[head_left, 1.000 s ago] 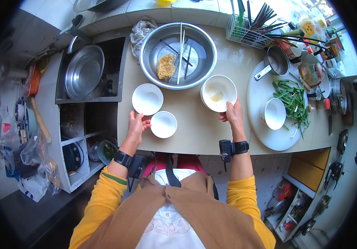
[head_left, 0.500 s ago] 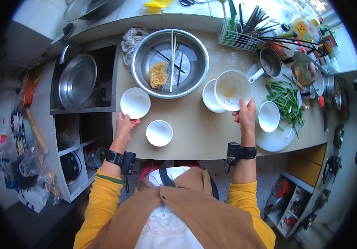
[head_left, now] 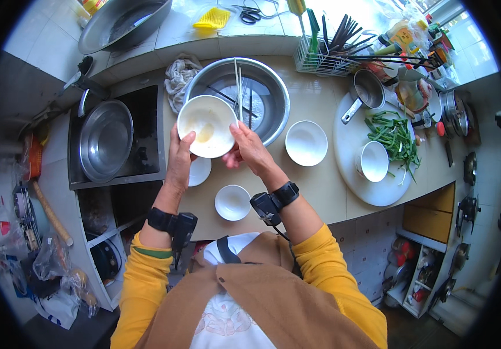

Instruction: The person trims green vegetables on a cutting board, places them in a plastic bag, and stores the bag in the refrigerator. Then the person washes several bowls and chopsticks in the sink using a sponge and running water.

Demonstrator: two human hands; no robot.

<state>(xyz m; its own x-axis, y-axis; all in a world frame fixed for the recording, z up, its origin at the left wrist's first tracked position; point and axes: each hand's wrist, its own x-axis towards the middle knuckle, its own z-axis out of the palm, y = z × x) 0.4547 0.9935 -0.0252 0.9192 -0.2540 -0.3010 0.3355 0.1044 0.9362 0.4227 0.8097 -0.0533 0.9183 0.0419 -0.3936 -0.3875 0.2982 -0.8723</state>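
Observation:
A white bowl (head_left: 204, 119) with a brownish stain or residue inside is tilted up over the front left of a steel basin (head_left: 284, 96). My left hand (head_left: 178, 160) grips its left edge, thumb over the rim. At its lower right edge, my right hand (head_left: 251, 152) has its thumb and fingers on the rim. Pale chopsticks (head_left: 239, 87) and dark chopsticks (head_left: 250, 107) lie across and in the basin, which holds water. Beneath my hands, a white bowl (head_left: 200, 173) is partly covered. A smaller white bowl (head_left: 232, 203) stands nearer me, and another white bowl (head_left: 306, 143) stands to the right.
On the right, a round white cutting board (head_left: 352, 174) carries cut green stalks (head_left: 399, 142), a white bowl (head_left: 374, 161) and a small saucepan (head_left: 369, 88). A steel pan (head_left: 106, 141) sits on the stove at left. A cloth (head_left: 180, 81) and a utensil rack (head_left: 320, 63) stand behind.
My right hand has carried the stained bowl leftward from the right side to the basin's front. My left hand has left the left bowl and taken this one. The yellow scrubber is now hidden.

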